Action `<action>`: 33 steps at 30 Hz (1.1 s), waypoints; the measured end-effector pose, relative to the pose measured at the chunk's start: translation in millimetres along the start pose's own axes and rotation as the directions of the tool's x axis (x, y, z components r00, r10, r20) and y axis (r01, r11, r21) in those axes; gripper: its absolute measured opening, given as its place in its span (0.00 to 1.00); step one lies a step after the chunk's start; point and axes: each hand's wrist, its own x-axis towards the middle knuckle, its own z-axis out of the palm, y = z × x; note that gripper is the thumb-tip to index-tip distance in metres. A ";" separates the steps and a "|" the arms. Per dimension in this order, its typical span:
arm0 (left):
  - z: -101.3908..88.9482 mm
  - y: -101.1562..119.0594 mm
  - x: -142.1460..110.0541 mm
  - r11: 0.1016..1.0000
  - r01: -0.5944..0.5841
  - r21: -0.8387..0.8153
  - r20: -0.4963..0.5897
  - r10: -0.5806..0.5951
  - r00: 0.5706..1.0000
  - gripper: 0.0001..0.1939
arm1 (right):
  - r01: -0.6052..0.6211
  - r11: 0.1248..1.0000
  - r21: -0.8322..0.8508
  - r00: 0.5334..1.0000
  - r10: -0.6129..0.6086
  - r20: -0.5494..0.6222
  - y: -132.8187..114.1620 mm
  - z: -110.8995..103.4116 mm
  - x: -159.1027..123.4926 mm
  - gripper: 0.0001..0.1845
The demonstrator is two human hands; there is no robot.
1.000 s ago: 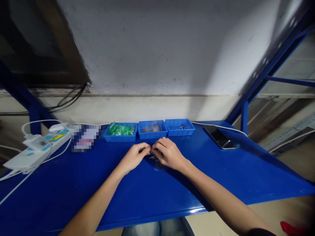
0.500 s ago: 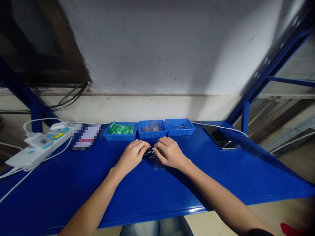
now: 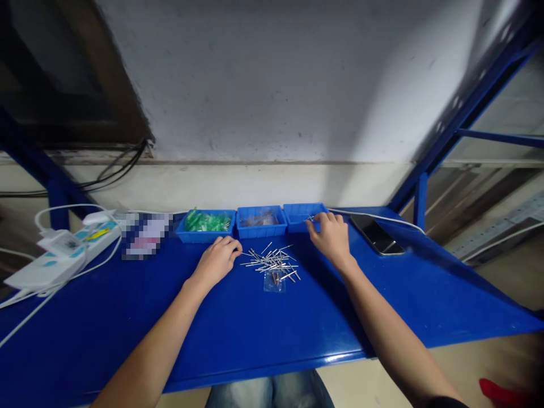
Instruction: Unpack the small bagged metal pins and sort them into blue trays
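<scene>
A loose pile of thin silver metal pins point(image 3: 272, 259), resembling blind rivets, lies on the blue table. At the pile's left edge is my left hand point(image 3: 219, 259), thumb and forefinger pinched on one thin metal pin. My right hand point(image 3: 332, 238) is at the front of the right blue bin point(image 3: 293, 224), its fingertips curled over the rim near small metal pieces inside. What they grip, if anything, is too small to tell. A small clear plastic bag point(image 3: 272, 285) lies at the near side of the pile, with a few brownish pieces showing at it.
The left blue bin point(image 3: 204, 237) holds green plastic packets. Clear bags fill the middle bin point(image 3: 261, 230). A phone point(image 3: 378, 235) lies at the right. A white power strip point(image 3: 63, 255) with cables and a blurred packet point(image 3: 147, 235) are at the left.
Both hands were together over the pins. They have moved apart, exposing the pile, with my right hand shifting right and forward to the right bin and my left hand slightly left.
</scene>
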 end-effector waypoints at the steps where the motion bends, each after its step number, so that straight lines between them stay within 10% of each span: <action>1: -0.2 2.2 -0.3 1.000 0.000 -0.022 -0.002 0.000 1.000 0.09 | 0.054 0.997 0.057 0.999 -0.054 0.003 -7.9 0.0 -4.1 0.14; 6: -3.5 20.4 -3.0 0.984 -0.067 -0.166 -0.079 0.055 0.995 0.13 | 0.465 0.818 0.339 0.865 -0.501 0.024 -60.7 -1.0 -31.4 0.13; 11: -5.8 36.5 -6.0 0.964 -0.108 -0.241 -0.037 0.102 0.994 0.14 | 0.556 0.743 0.373 0.793 -0.608 0.028 -77.8 3.5 -45.2 0.10; 21: -12.4 42.2 -9.5 0.931 -0.139 -0.338 -0.210 0.070 0.975 0.09 | 0.530 0.740 0.414 0.809 -0.588 0.014 -77.0 2.3 -43.3 0.14; 27: -16.6 38.3 -9.9 0.943 -0.090 -0.321 -0.122 0.053 0.991 0.14 | 0.610 0.711 0.350 0.775 -0.627 -0.077 -72.7 -9.4 -36.8 0.15; 33: -12.8 19.0 -8.0 0.986 -0.029 -0.166 0.103 0.047 0.994 0.09 | 0.260 0.951 0.168 0.950 -0.221 -0.220 -22.7 -9.6 3.8 0.17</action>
